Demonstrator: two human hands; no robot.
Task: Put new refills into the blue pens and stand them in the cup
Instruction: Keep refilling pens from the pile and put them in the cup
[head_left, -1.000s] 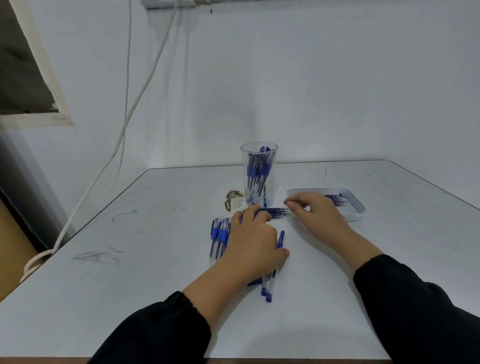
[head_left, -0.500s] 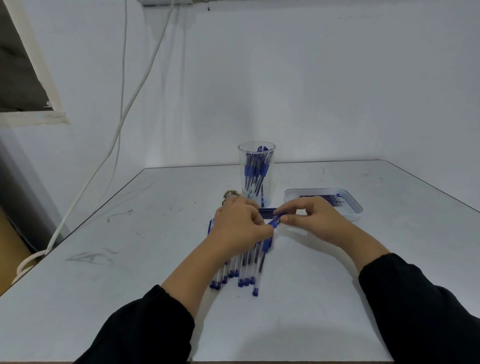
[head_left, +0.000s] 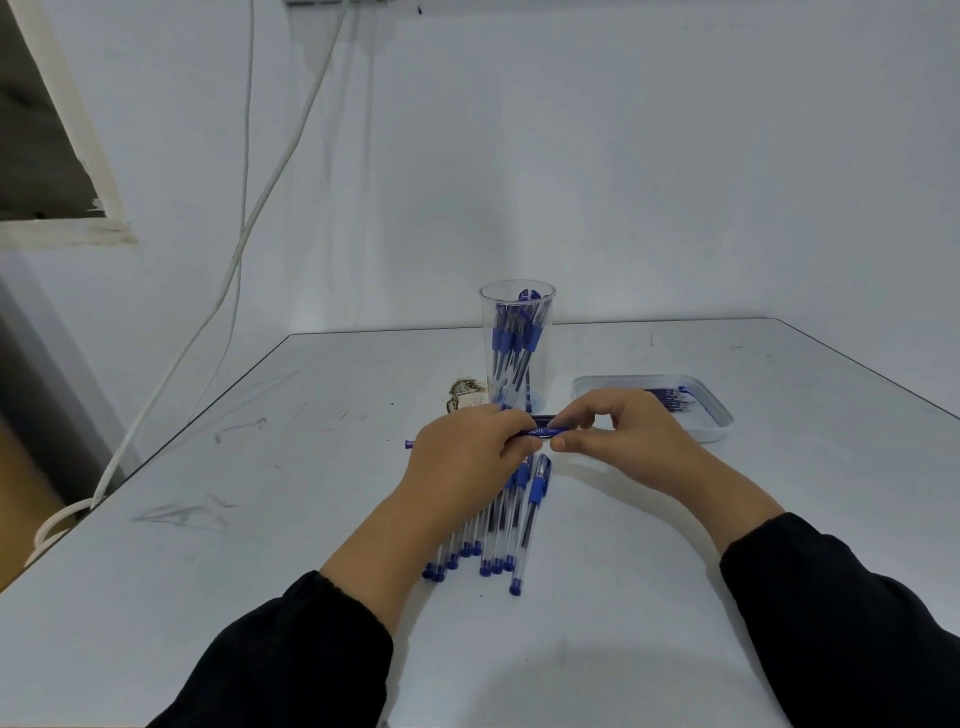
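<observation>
Left hand (head_left: 467, 457): fingers curled around a blue pen (head_left: 540, 432), held level above the bench (head_left: 675, 597); one blue end of the pen pokes out past the hand on its left side. Right hand (head_left: 623, 436): thumb and fingers pinching the other end of the same pen, the two hands nearly meeting at its middle; printed lettering shows on the barrel between them, too small to read. Sleeves: black, on both arms. Loose pens (head_left: 498, 525): a fanned bunch lying on the bench directly under the left hand, clear barrels with blue grips and blue end plugs, plug ends toward the person, upper parts hidden by the hand. Cup (head_left: 517, 343): clear plastic, upright on the bench just behind the hands, holding several blue pens that lean inside it. Tray (head_left: 717, 415): shallow, white, on the bench to the right of the cup, behind the right hand, with thin blue refills (head_left: 672, 401) lying in it. Brown stain (head_left: 465, 392): on the bench just left of the cup. White cables (head_left: 244, 244): hanging down the wall at the left, past the bench edge.
</observation>
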